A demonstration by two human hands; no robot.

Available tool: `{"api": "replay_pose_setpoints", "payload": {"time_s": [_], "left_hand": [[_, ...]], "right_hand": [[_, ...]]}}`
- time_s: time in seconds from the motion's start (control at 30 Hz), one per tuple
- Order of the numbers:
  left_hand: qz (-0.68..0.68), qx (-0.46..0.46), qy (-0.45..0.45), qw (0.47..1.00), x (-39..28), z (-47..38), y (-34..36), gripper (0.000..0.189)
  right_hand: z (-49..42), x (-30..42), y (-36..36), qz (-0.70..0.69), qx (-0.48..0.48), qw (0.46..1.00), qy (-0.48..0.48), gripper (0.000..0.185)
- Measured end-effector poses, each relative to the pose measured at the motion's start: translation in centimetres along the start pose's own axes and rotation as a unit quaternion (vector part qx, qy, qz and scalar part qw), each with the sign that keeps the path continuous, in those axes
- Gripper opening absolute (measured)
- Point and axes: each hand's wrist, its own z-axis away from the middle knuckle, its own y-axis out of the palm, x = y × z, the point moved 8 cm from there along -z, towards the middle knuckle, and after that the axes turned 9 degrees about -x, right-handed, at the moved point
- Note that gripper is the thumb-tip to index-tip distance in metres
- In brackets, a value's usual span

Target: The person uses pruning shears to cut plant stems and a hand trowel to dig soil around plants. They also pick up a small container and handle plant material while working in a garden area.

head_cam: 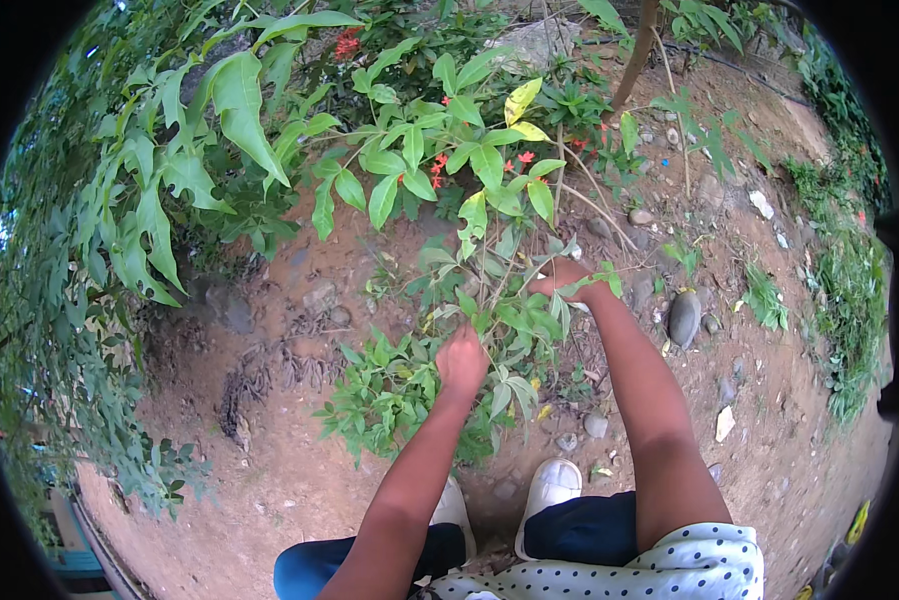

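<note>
My left hand (pixel 462 358) is closed around thin green stems at the middle of a leafy shrub (pixel 389 397). My right hand (pixel 565 277) is farther out and to the right, its fingers curled among the stems (pixel 505 281) and partly covered by leaves. Small pale patches show beside its fingers and under its wrist; whether it holds an object is unclear. Bushy foliage lies below and left of my left hand. Beyond both hands, a broad-leaved branch (pixel 419 161) with some yellow leaves (pixel 523 103) hangs over red flowers (pixel 439 166).
Brown soil (pixel 269 465) with scattered stones surrounds the shrub, including a grey oval stone (pixel 685 319) to the right. A slender trunk (pixel 635 60) rises at the top. Large lobed leaves (pixel 243 112) overhang the left. My white shoes (pixel 553 487) are just below the shrub.
</note>
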Motion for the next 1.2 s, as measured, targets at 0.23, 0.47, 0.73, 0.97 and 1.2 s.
{"api": "replay_pose_setpoints", "payload": {"time_s": [0.23,0.47,0.73,0.97,1.2], "left_hand": [[-0.020,-0.003,0.042,0.999,-0.8,-0.3,-1.3,0.022],[-0.049,0.003,0.004,0.999,-1.4,-0.6,-2.0,0.015],[-0.038,0.011,0.040,0.998,-1.7,-1.1,-2.8,0.023],[-0.018,-0.001,0.086,0.996,-3.4,-0.4,-3.4,0.019],[-0.065,0.022,0.082,0.994,-3.9,-0.8,-3.5,0.023]], "right_hand": [[0.8,2.3,0.7,0.110,0.070,0.991,-0.027,0.054],[1.5,0.4,4.1,-0.054,-0.162,0.980,0.104,0.047],[2.2,-0.4,5.9,-0.419,-0.032,0.899,0.122,0.043],[3.9,0.9,-0.1,-0.078,-0.099,0.991,-0.041,0.049],[3.7,0.2,1.2,-0.046,-0.140,0.987,-0.067,0.042]]}}
